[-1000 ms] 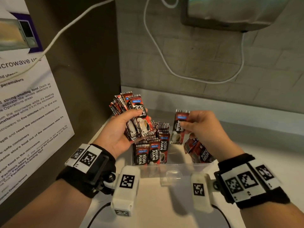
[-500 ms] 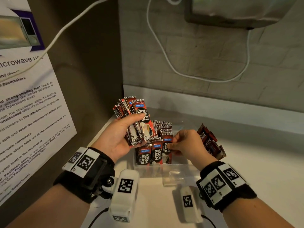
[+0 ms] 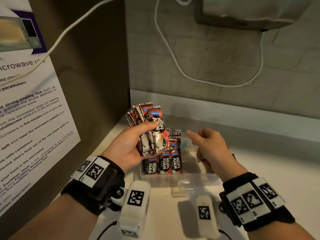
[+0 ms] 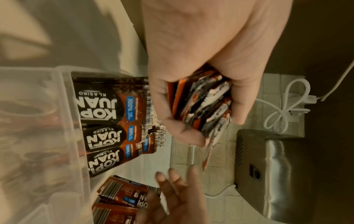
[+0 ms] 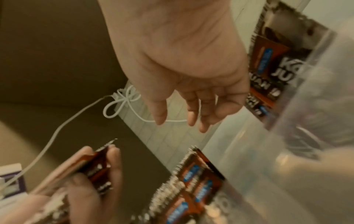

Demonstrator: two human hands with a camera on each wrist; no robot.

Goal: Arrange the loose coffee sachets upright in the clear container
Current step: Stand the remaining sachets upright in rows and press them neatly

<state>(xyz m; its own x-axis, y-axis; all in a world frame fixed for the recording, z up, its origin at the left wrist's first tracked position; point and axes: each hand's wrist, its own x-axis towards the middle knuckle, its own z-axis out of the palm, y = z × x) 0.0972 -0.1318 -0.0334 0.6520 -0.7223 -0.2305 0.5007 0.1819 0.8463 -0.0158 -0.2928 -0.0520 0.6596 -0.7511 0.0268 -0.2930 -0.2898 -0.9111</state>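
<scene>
My left hand grips a fanned bundle of red-and-black coffee sachets above the left end of the clear container; the bundle shows edge-on in the left wrist view. Several sachets stand upright in rows in the container's left part, also seen as upright sachets. My right hand hovers empty over the container's middle, fingers loosely extended toward the bundle; its fingers hold nothing. Loose sachets lie in the container's right part, partly hidden by my right hand.
The white counter ends at a dark wall with a microwave notice on the left and a brick wall behind. A white cable loops across that wall under a steel appliance.
My right hand set its sachet among the upright rows, let go, and has lifted away empty toward the bundle. The left hand's bundle has hardly moved.
</scene>
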